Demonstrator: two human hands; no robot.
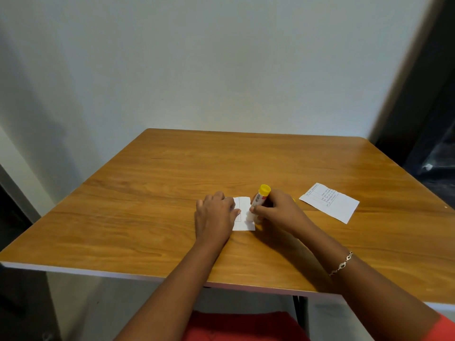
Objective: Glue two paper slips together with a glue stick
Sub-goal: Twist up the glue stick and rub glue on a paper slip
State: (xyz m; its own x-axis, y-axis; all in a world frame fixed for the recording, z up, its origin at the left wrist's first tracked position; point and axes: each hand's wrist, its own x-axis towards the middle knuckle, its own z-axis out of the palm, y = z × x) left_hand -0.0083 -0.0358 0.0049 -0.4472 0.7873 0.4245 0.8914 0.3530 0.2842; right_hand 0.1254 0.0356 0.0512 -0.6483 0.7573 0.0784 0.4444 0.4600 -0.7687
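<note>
From the head camera, both forearms reach forward over the near edge of a wooden table (172, 168) and meet near its middle. The left hand (214, 215) lies palm down, fingers together and flat, pinning the left part of a small white paper slip (243, 217) to the tabletop; its fingertips reach onto the slip near a thin printed line. The left wrist is straight, the forearm running back toward the lower edge of the picture.

The right hand (275, 210) is curled around a glue stick (258, 201) — thumb and fingers wrapped about its white barrel, knuckles turned up and to the right. The stick is tilted, its yellow end up and away from the person, its lower end touching the right part of the slip. A thin bracelet (341, 264) sits on the right forearm.

A second paper slip (330, 203) — printed with a table and lines of text too small to read — lies flat on the table to the right, apart from both hands. A small bit of yellow shows just behind the right hand; what it is cannot be told.
</note>
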